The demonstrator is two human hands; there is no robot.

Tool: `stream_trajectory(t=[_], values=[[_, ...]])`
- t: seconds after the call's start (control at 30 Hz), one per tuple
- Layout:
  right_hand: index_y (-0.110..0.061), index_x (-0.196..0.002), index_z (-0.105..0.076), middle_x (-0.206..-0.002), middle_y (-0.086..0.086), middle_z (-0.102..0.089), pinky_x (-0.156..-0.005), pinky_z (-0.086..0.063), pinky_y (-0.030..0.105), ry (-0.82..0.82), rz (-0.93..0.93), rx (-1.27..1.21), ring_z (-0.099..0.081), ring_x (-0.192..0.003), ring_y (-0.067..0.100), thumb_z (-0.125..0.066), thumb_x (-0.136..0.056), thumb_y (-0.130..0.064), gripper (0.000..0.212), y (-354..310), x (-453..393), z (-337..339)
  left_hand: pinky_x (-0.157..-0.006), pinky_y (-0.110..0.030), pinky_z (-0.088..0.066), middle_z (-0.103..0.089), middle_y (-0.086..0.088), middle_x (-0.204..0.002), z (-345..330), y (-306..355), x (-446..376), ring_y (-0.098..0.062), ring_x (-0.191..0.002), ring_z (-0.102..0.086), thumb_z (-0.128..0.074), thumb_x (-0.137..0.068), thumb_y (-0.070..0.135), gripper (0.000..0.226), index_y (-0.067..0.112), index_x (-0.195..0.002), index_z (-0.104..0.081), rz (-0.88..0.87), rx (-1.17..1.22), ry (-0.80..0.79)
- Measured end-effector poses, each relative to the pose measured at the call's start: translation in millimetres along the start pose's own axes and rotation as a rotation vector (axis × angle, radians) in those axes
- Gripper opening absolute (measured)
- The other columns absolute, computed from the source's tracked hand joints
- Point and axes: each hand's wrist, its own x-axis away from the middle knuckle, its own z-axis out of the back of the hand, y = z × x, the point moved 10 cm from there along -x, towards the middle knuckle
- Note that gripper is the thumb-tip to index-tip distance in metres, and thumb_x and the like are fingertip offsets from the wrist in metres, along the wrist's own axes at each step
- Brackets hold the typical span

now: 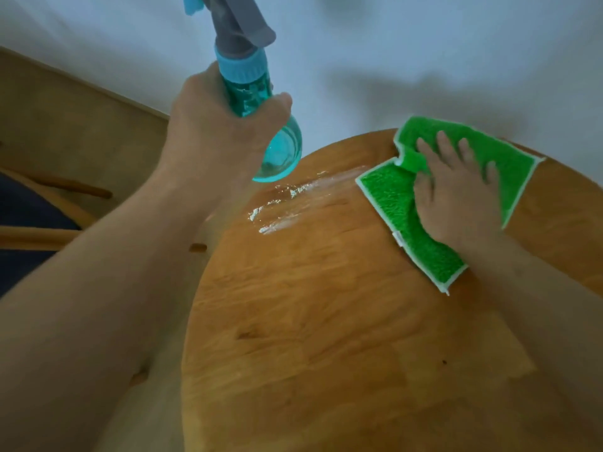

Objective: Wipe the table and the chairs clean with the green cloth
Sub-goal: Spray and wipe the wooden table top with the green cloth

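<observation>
A round wooden table (326, 321) fills the lower right of the head view. The green cloth (388, 194), edged in white, lies flat near the table's far edge. My right hand (456, 197) presses on it with straight, spread fingers. My left hand (215, 125) grips a teal spray bottle (257, 102) with a grey trigger head, held in the air above the table's far left edge. A wet, foamy streak (293, 197) shines on the wood between the bottle and the cloth.
A wooden chair (42, 236) with a dark blue seat stands at the left, beside the table. A white wall (391, 60) runs close behind the table, and tan floor (65, 119) shows at the upper left.
</observation>
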Motion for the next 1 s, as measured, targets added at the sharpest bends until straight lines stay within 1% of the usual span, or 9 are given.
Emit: stream_trajectory(t=[0.13,0.23,0.4,0.53,0.67,0.77,0.87,0.93,1.0], values=[[-0.032,-0.153,-0.018,-0.162,-0.001,-0.008,-0.113,0.001,0.061,0.019,-0.117,-0.068,-0.001,-0.149,0.028,-0.019,-0.099,-0.045,0.055,-14.7,-9.7,-2.5,-0.074,-0.023,-0.053,-0.067,0.010,-0.086,8.2,-7.0,5.5,-0.001,-0.078,-0.065,-0.066,-0.084,0.037,0.024,0.020,-0.101,-0.062,-0.017,0.034,-0.004],[-0.026,-0.151,-0.027,-0.161,-0.001,-0.015,-0.114,0.003,0.061,0.059,-0.104,-0.203,-0.004,-0.149,0.027,-0.011,-0.098,-0.047,0.059,-55.2,-23.8,1.2,-0.075,-0.025,-0.055,-0.068,0.009,-0.087,18.7,-13.7,8.0,0.000,-0.078,-0.065,-0.066,-0.084,0.037,0.026,0.019,-0.101,-0.062,-0.030,0.021,-0.020],[-0.037,-0.150,-0.018,-0.162,-0.001,-0.007,-0.112,0.007,0.065,-0.071,0.155,-0.017,0.007,-0.148,0.032,-0.001,-0.092,-0.063,0.066,-161.7,-13.9,-26.7,-0.071,-0.034,-0.057,-0.068,-0.004,-0.087,38.9,-21.5,10.0,-0.014,-0.078,-0.065,-0.064,-0.082,0.039,0.033,0.011,-0.099,-0.062,-0.052,-0.002,-0.001],[-0.033,-0.146,-0.032,-0.161,0.008,-0.014,-0.108,0.012,0.069,-0.123,0.282,0.050,0.010,-0.146,0.038,-0.005,-0.092,-0.067,0.069,-232.8,22.2,-45.5,-0.074,-0.037,-0.056,-0.068,-0.004,-0.087,52.4,-29.6,10.2,-0.016,-0.080,-0.065,-0.066,-0.081,0.038,0.033,0.011,-0.099,-0.064,-0.011,0.009,0.044],[-0.025,-0.130,-0.052,-0.149,0.011,-0.038,-0.108,0.007,0.068,-0.153,0.551,0.052,-0.007,-0.146,0.039,-0.016,-0.098,-0.054,0.057,-284.4,79.8,-55.1,-0.078,-0.039,-0.056,-0.069,0.002,-0.088,58.7,-28.4,9.3,-0.013,-0.082,-0.066,-0.065,-0.080,0.041,0.033,0.014,-0.100,-0.064,0.003,-0.009,0.046],[-0.025,-0.125,-0.055,-0.139,0.006,-0.049,-0.111,0.000,0.063,-0.182,0.726,0.025,-0.023,-0.143,0.034,-0.020,-0.099,-0.050,0.050,-288.6,94.6,-53.4,-0.078,-0.037,-0.056,-0.069,0.000,-0.089,60.4,-26.9,8.1,-0.014,-0.083,-0.065,-0.065,-0.081,0.040,0.033,0.014,-0.101,-0.063,0.001,-0.021,0.047],[-0.028,-0.137,-0.042,-0.149,0.004,-0.040,-0.113,-0.001,0.057,-0.123,0.624,0.037,-0.021,-0.145,0.027,-0.016,-0.100,-0.051,0.051,-254.9,46.6,-41.4,-0.067,-0.024,-0.055,-0.069,0.002,-0.086,60.6,-27.8,7.3,-0.007,-0.077,-0.065,-0.066,-0.080,0.039,0.030,0.015,-0.099,-0.064,-0.007,-0.004,0.046],[-0.032,-0.146,-0.029,-0.158,0.001,-0.024,-0.114,-0.002,0.058,-0.062,0.415,0.057,-0.012,-0.148,0.025,-0.012,-0.098,-0.053,0.054,-200.4,2.0,-30.7,-0.059,-0.013,-0.051,-0.068,0.004,-0.084,60.2,-27.4,7.9,-0.001,-0.072,-0.064,-0.067,-0.081,0.037,0.027,0.016,-0.098,-0.064,-0.022,0.014,0.037],[-0.035,-0.151,-0.017,-0.162,-0.001,-0.009,-0.114,-0.001,0.059,-0.034,0.182,0.066,-0.003,-0.149,0.027,-0.008,-0.096,-0.056,0.059,-129.8,-28.0,-21.3,-0.060,-0.015,-0.052,-0.067,0.003,-0.083,58.4,-29.0,9.3,-0.002,-0.071,-0.063,-0.066,-0.082,0.037,0.027,0.015,-0.097,-0.063,-0.037,0.023,0.031]])
